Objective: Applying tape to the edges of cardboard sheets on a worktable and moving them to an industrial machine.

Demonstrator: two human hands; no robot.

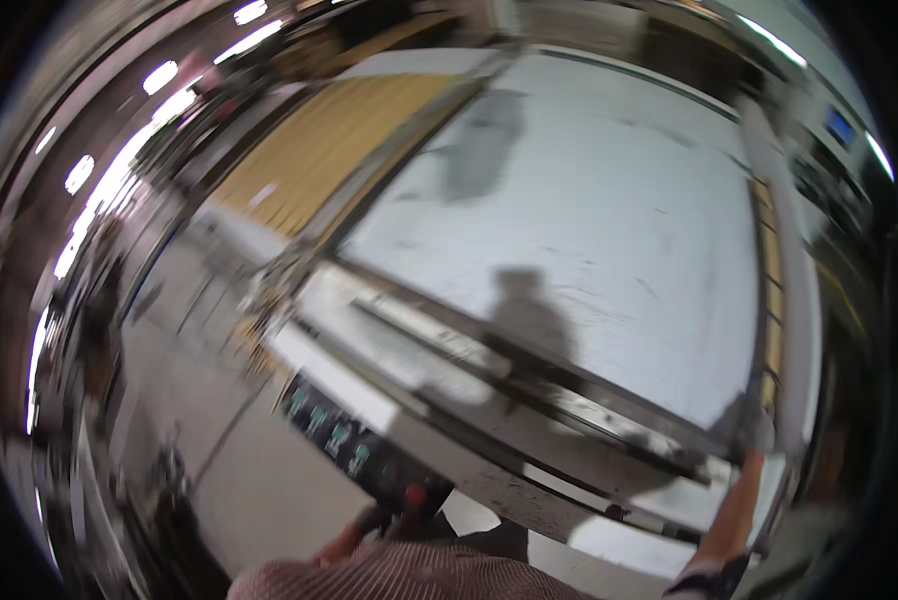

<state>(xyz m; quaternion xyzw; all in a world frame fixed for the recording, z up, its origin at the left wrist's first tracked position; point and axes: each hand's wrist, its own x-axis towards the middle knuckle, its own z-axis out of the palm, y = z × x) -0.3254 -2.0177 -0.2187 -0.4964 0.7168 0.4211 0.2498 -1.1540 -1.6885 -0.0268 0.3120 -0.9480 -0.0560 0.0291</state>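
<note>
A wide machine bed with a pale white top (609, 230) fills the middle and right, set inside a dark metal frame. My right hand (749, 480) reaches to the near right corner of this frame, the forearm coming up from the lower edge. Blur hides its fingers, so I cannot tell whether it grips the corner. My left hand (342, 545) is low in front of my striped shirt, just left of a red knob (415, 496) at the end of a dark control panel (341, 440) with green buttons. Its fingers are smeared too, and touch on the panel is unclear.
Left of the bed lies a yellow-brown slatted surface (334, 140), separated by a rail. Pale metal covers (334, 375) and dark bars run along the machine's front. Grey floor (259, 500) shows at the left. Blurred equipment (834, 190) stands beyond the right side.
</note>
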